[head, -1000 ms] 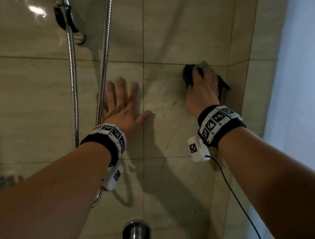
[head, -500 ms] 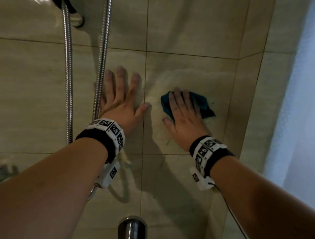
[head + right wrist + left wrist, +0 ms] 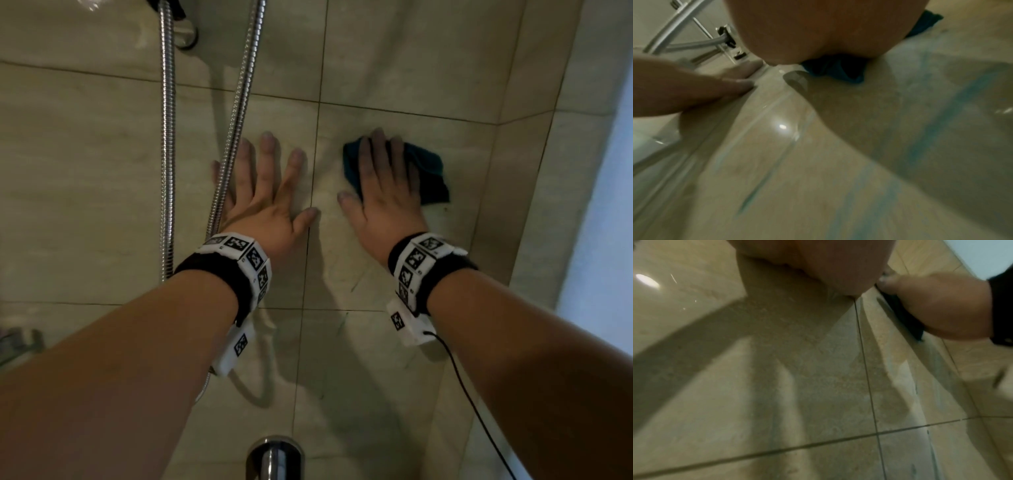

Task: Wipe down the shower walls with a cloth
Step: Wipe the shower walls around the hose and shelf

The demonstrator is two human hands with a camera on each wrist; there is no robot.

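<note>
A dark teal cloth [image 3: 430, 173] lies flat against the beige tiled shower wall [image 3: 394, 68]. My right hand [image 3: 383, 181] presses it to the tile with straight fingers spread over it; the cloth [image 3: 835, 70] shows under the palm in the right wrist view. My left hand [image 3: 265, 192] rests flat on the wall to the left, fingers spread, its edge against the shower hose [image 3: 236, 113]. In the left wrist view the right hand [image 3: 937, 308] and a dark strip of cloth [image 3: 902, 311] appear at the right.
Two metal hose runs [image 3: 167, 137] hang down the wall on the left from a holder [image 3: 185, 31] at the top. A chrome tap [image 3: 274, 457] juts out at the bottom centre. The wall corner [image 3: 507, 192] and a pale panel [image 3: 603, 205] lie to the right.
My right hand slid the cloth down and left from the corner near the tile joint to beside the left hand. The left hand stayed flat on the wall.
</note>
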